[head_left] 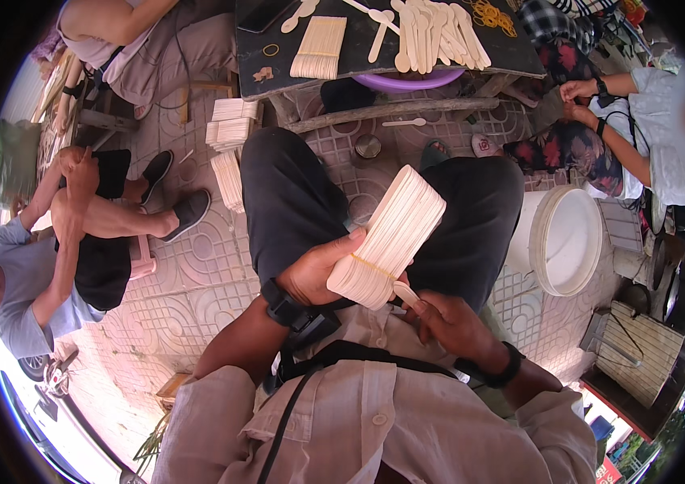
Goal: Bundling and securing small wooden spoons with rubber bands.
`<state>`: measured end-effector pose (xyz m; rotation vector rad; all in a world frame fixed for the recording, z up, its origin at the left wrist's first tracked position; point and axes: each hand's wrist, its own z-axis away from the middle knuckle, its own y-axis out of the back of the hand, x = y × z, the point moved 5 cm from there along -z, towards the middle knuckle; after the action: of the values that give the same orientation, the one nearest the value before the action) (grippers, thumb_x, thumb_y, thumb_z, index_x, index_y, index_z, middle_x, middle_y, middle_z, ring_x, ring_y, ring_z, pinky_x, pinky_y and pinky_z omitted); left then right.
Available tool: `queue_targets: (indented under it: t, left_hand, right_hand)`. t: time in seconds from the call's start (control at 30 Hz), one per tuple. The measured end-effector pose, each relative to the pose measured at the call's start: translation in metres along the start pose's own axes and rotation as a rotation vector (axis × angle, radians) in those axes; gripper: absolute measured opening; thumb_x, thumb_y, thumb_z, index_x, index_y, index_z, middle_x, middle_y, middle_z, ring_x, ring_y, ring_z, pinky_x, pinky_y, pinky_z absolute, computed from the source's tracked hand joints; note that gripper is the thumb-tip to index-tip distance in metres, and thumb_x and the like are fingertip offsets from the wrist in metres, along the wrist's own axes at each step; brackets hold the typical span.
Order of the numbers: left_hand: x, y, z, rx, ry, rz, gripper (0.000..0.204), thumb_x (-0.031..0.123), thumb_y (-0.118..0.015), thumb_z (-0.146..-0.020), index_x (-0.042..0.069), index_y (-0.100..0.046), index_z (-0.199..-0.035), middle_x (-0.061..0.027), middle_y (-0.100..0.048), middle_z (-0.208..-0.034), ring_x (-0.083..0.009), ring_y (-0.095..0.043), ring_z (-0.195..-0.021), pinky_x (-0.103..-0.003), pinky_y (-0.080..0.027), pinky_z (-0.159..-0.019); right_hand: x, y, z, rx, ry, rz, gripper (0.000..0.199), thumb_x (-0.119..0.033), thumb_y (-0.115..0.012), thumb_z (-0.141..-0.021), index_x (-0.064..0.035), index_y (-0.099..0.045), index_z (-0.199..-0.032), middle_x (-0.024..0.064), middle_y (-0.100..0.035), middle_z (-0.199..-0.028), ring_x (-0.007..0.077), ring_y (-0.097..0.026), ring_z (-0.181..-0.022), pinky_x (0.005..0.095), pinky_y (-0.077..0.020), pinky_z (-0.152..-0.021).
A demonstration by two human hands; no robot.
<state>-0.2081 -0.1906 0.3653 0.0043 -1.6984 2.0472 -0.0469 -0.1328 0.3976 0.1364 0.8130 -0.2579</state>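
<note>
Over my lap, my left hand (pixel 318 270) is closed around a thick bundle of pale wooden spoons (pixel 397 226), tilted up to the right. A thin yellow rubber band (pixel 370 267) runs across the bundle near its lower end. Just right of that end, my right hand (pixel 457 324) pinches a single wooden spoon (pixel 407 295), its rounded tip close to the bundle. Part of this spoon is hidden by my fingers. I cannot tell whether it touches the bundle.
Ahead, a dark low table (pixel 282 56) bears a banded bundle (pixel 320 47), loose wooden spoons (pixel 431 36) and rubber bands (pixel 494 18). A purple basin (pixel 411 81) sits beneath. Bundles (pixel 231 129) stand on the floor left; a white bucket (pixel 567 242) is right. People sit on both sides.
</note>
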Motion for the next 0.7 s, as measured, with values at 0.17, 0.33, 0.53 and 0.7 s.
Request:
queue_targets:
  t: [0.17, 0.33, 0.53, 0.7]
  left_hand:
    - [0.000, -0.002, 0.001, 0.007, 0.046, 0.030, 0.061, 0.049, -0.034, -0.095, 0.005, -0.034, -0.137, -0.0202, -0.054, -0.119, -0.0323, -0.058, -0.102, -0.041, -0.048, -0.086]
    - [-0.001, -0.010, 0.002, -0.129, 0.106, 0.096, 0.063, 0.050, -0.033, -0.095, 0.004, -0.033, -0.137, -0.0209, -0.052, -0.121, -0.0333, -0.059, -0.101, -0.041, -0.050, -0.082]
    - [0.005, -0.023, 0.003, -0.077, 0.138, 0.082, 0.067, 0.055, -0.030, -0.093, 0.005, -0.031, -0.138, -0.0256, -0.052, -0.118, -0.0333, -0.060, -0.094, -0.039, -0.051, -0.078]
    - [0.005, -0.022, 0.006, -0.095, 0.247, -0.020, 0.071, 0.057, -0.030, -0.092, 0.004, -0.030, -0.139, -0.0292, -0.054, -0.114, -0.0333, -0.062, -0.091, -0.037, -0.051, -0.078]
  right_hand:
    - [-0.029, 0.017, 0.007, 0.261, 0.426, 0.584, 0.011, -0.011, -0.053, -0.090, -0.0015, -0.051, -0.086, 0.0100, -0.058, -0.072, 0.0231, -0.060, -0.060, 0.0353, -0.0466, -0.052]
    - [-0.071, 0.028, 0.009, 0.317, 0.547, 0.934, 0.015, -0.013, -0.057, -0.087, -0.0040, -0.047, -0.080, 0.0103, -0.052, -0.070, 0.0278, -0.057, -0.059, 0.0373, -0.0449, -0.050]
    - [-0.091, 0.038, 0.009, 0.301, 0.595, 1.064, 0.019, -0.014, -0.063, -0.083, -0.0035, -0.048, -0.080, 0.0097, -0.050, -0.071, 0.0283, -0.055, -0.057, 0.0373, -0.0440, -0.050]
    - [-0.119, 0.082, 0.004, 0.508, 0.764, 0.703, 0.026, -0.012, -0.070, -0.077, -0.0030, -0.057, -0.099, 0.0069, -0.056, -0.078, 0.0178, -0.055, -0.058, 0.0314, -0.0447, -0.052]
